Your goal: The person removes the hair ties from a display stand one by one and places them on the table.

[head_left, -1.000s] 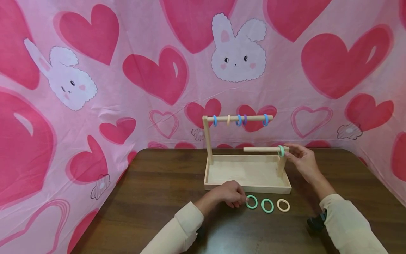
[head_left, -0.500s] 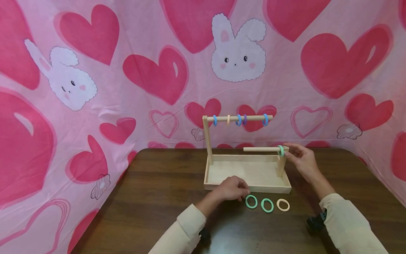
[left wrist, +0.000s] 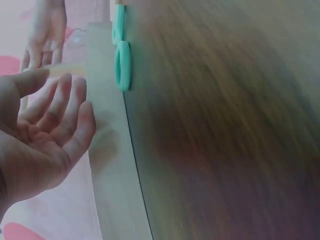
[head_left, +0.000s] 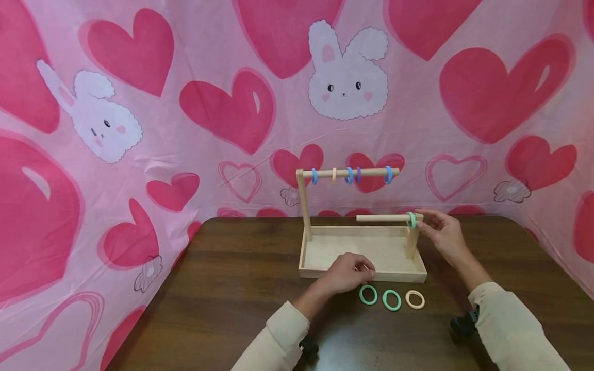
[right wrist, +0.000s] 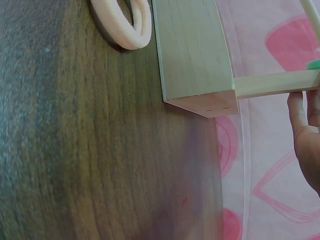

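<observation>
Nearest me, on the table (head_left: 199,309) in front of the tray (head_left: 401,277), lie three rings: a cream ring (right wrist: 121,32) by the tray's right end, a middle green ring (head_left: 393,309), and a left green ring (left wrist: 126,65) just under my left hand. I judge them light and soft with some spring, the cream one looking matte and thick, so I would expect little slip and little risk of breakage. I'd pinch one at the outer edge between thumb and forefinger, gently, since a hard squeeze could fold it into an oval.

My left hand (head_left: 349,272) hangs over the tray's front wall, fingers loosely bent and empty.

At the tray's right end stands the short post (head_left: 411,246) with the lower bar (head_left: 381,218). My right hand (head_left: 444,237) reaches in from outside the tray, fingertips against the post top; whether they clasp the wood or merely steady it, I can't tell. Close beside them a hanging green ring (head_left: 413,221) circles the bar. The wood looks stiff, and I'd brace it at that post, since the bar's other end is free.

Higher, above the tray's back, the upper bar (head_left: 373,172) runs from a tall post (head_left: 303,206) at the tray's left, carrying three blue, one cream and one purple ring. A pink cloth (head_left: 209,144) hangs behind the tray.
</observation>
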The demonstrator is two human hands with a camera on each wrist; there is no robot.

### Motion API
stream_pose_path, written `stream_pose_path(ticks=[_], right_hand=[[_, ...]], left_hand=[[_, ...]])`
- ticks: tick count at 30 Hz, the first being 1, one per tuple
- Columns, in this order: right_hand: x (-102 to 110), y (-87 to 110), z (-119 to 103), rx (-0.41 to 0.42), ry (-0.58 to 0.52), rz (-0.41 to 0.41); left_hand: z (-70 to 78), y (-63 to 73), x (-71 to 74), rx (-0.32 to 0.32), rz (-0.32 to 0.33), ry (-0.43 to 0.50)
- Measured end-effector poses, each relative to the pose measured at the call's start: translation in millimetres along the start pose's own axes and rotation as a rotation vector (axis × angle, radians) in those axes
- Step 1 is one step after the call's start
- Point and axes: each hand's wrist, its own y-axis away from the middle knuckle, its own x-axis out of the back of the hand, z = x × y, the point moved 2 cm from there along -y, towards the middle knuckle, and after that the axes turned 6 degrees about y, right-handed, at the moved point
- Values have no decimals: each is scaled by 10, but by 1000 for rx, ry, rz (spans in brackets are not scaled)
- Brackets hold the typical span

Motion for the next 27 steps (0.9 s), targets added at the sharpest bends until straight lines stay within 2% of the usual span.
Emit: stream_pose_path(ticks=[7,15,21,27], right_hand=[[-5,0,-7,-3,4,2],[-9,-3,-11,-1,33,15],[-2,-12,-13,8,17,12],[-1,-1,-2,-1,39,20]], left_hand=[[73,-71,-44,-47,98,29],[110,-139,-98,-78,146,51],[105,-196,-120,-84,199,56],[123,-239,-156,-117,257,50]])
